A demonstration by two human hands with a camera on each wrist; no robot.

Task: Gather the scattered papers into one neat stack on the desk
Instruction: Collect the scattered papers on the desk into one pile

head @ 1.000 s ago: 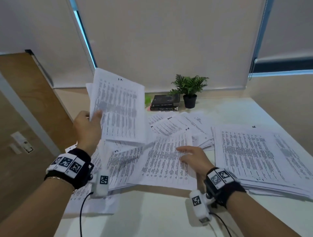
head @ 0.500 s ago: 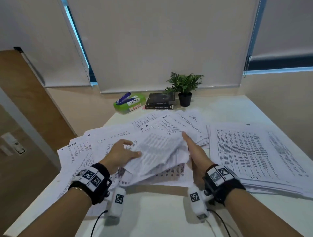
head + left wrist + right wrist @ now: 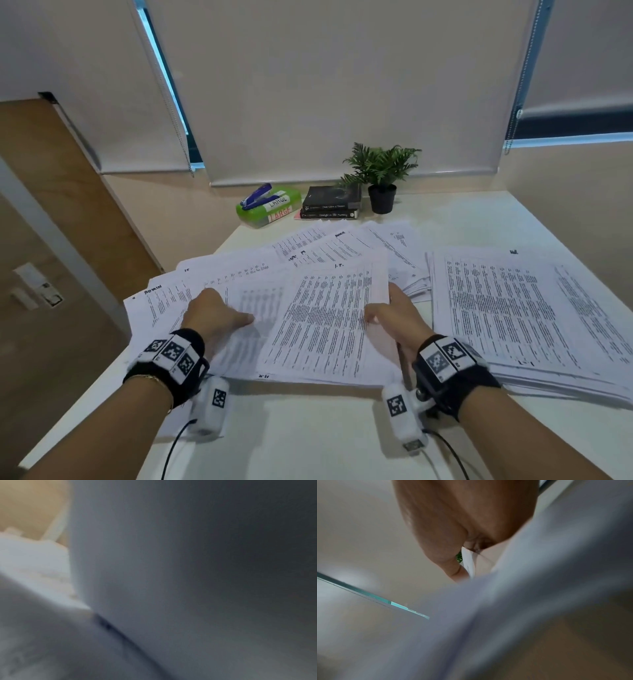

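Paper bundle (image 3: 325,325) now flat, no longer crumpled; both hands (image 3: 219,317) (image 3: 397,318) grip its sides.

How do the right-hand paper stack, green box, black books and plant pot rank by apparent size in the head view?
1. right-hand paper stack, though nearest the camera
2. green box and black books, too alike to rank
3. plant pot

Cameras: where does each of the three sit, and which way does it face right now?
Head: on the head, facing forward and down at the desk; shows both forearms, left hand, right hand on the centre bundle.
Left wrist: against blurred paper; no hand visible.
Right wrist: looks along the palm at gripped sheet edges.
Shared: right hand and the bundle appear in both.
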